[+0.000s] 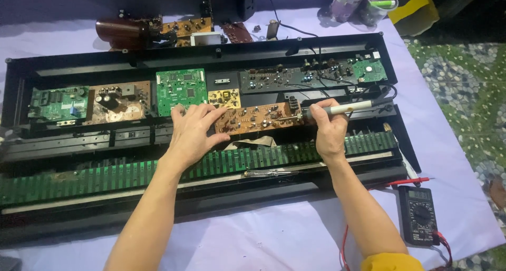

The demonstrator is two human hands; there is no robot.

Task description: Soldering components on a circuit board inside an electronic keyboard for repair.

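An opened black keyboard case (pixel 68 65) lies across the table with several circuit boards inside. My left hand (pixel 192 131) rests with spread fingers on the left end of a long brown circuit board (pixel 258 118). My right hand (pixel 328 126) grips a soldering iron (pixel 345 109) with a pale handle, its tip pointing left at the brown board's right end. A small yellow board (pixel 224 97) and a green board (pixel 181 90) sit just behind my left hand.
A long green key-contact strip (pixel 105 176) runs along the front, with a screwdriver (pixel 269 173) lying on it. A black multimeter (pixel 418 214) with red leads sits at the right. A brown bottle (pixel 118 31) and cups (pixel 345 2) stand at the back on the lilac cloth (pixel 274 234).
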